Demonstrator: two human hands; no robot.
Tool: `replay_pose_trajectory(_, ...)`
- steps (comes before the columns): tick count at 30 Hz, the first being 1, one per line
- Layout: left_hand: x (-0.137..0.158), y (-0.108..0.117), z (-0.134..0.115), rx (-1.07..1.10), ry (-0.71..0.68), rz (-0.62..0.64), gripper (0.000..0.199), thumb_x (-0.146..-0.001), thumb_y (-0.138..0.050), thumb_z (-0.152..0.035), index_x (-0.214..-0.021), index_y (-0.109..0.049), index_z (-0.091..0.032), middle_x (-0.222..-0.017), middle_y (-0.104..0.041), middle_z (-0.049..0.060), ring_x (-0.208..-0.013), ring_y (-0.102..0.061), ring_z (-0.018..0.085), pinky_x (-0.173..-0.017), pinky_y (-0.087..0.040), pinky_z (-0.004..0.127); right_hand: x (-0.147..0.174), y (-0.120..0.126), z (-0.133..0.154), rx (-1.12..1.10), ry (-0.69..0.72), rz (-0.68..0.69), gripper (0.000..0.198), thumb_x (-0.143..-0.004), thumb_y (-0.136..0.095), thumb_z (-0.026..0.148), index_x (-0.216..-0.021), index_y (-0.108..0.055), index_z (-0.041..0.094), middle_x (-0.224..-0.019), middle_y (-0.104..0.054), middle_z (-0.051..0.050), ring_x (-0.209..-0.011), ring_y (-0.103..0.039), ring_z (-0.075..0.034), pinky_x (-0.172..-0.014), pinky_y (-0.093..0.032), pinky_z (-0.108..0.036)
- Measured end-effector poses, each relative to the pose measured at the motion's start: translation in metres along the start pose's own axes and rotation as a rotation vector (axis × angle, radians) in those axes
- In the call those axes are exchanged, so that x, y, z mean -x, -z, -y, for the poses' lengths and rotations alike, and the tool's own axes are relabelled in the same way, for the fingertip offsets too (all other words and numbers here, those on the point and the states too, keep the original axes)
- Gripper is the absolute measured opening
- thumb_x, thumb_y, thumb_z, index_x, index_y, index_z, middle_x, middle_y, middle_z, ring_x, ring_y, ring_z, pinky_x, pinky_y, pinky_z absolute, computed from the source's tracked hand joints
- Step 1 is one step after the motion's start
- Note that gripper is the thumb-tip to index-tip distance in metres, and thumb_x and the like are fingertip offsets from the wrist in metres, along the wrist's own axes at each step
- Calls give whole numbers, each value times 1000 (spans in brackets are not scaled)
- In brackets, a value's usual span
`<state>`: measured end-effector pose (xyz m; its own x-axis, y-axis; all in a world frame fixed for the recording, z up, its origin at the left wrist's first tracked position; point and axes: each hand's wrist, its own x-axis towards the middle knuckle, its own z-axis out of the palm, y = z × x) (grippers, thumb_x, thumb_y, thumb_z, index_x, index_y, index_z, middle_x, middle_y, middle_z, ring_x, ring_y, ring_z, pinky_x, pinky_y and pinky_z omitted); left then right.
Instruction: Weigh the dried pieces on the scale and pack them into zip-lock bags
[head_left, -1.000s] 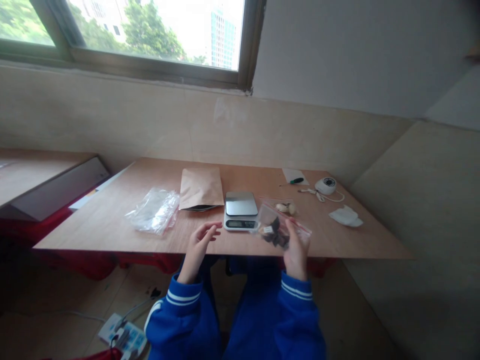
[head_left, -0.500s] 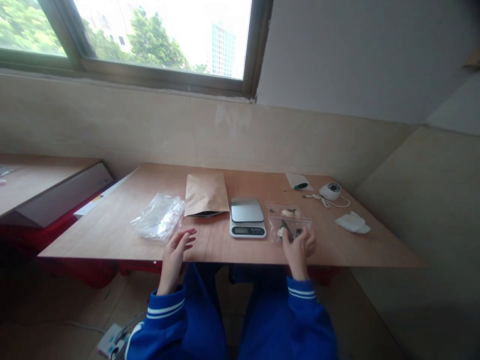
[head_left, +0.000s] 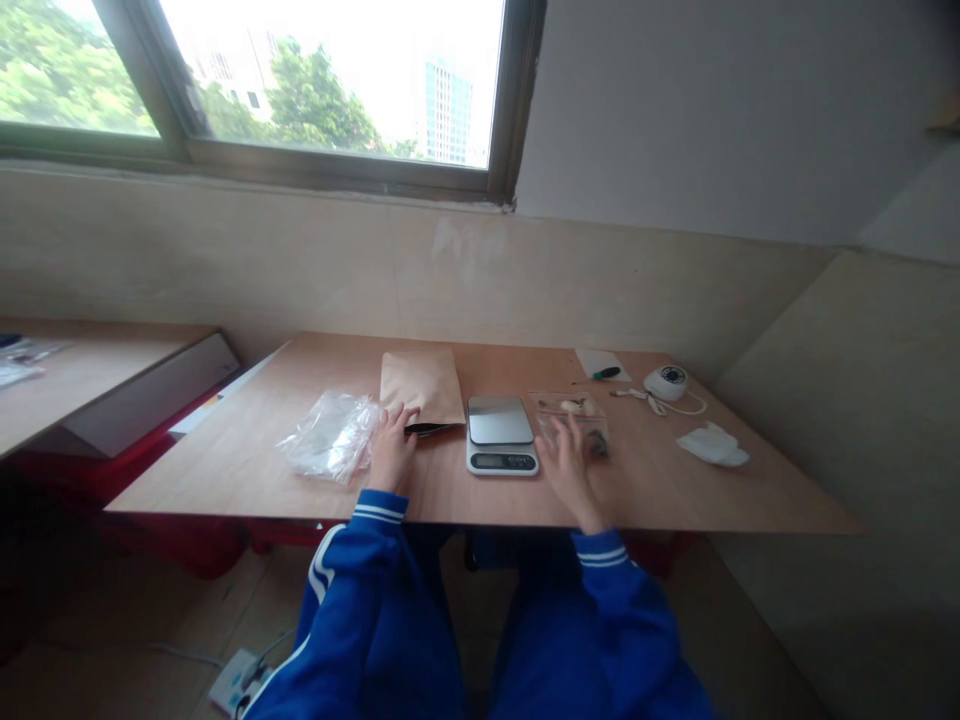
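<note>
My left hand (head_left: pixel 391 450) reaches to the near left corner of the brown kraft paper bag (head_left: pixel 424 388), fingers stretched out and apart. The bag lies flat with its dark mouth slightly gaping towards me. My right hand (head_left: pixel 568 465) is open, fingers spread, over the near part of the clear zip bags (head_left: pixel 551 402). Small pale and dark items show inside these, partly hidden by the hand. Between my hands stands a digital kitchen scale (head_left: pixel 499 420) with nothing on its metal plate. A stack of clear plastic bags (head_left: pixel 326 435) lies left of my left hand.
At the back right are a green-handled screwdriver (head_left: pixel 606 373) on white paper, a white dome camera (head_left: pixel 666 382) with its cable, and a crumpled white wrapper (head_left: pixel 712 444). Another table (head_left: pixel 112 370) stands to the left. A power strip (head_left: pixel 238 682) lies on the floor.
My left hand has moved forward and right to the paper bag. My right hand has shifted left, letting go of the zip bag, and its fingers have spread.
</note>
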<state>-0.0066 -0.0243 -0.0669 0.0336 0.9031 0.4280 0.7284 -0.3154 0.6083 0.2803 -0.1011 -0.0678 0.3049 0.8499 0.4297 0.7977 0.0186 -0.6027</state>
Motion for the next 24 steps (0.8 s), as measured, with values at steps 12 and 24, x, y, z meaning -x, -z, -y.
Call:
replay_pose_trajectory(12,-16,49,-33,52,-44,112,29,-83,-51,-23,-100,-73,-27,-84,-75,3,-74,-68,21,-66,-48,27,16,-79,134,-307,495,368,39,-93,-34,13,-124,-57,10,-130,-55,-17,-128,-47,-23,-108,-39,-42)
replay_pose_trajectory(24,2,52,-71,163,4,-94,25,-83,-53,-30,-94,-75,-25,-80,-75,2,-80,-69,21,-71,-49,27,-2,-69,138,-149,319,374,30,-83,-45,3,-103,-65,14,-112,-66,-16,-105,-60,-28,-91,-48,-41)
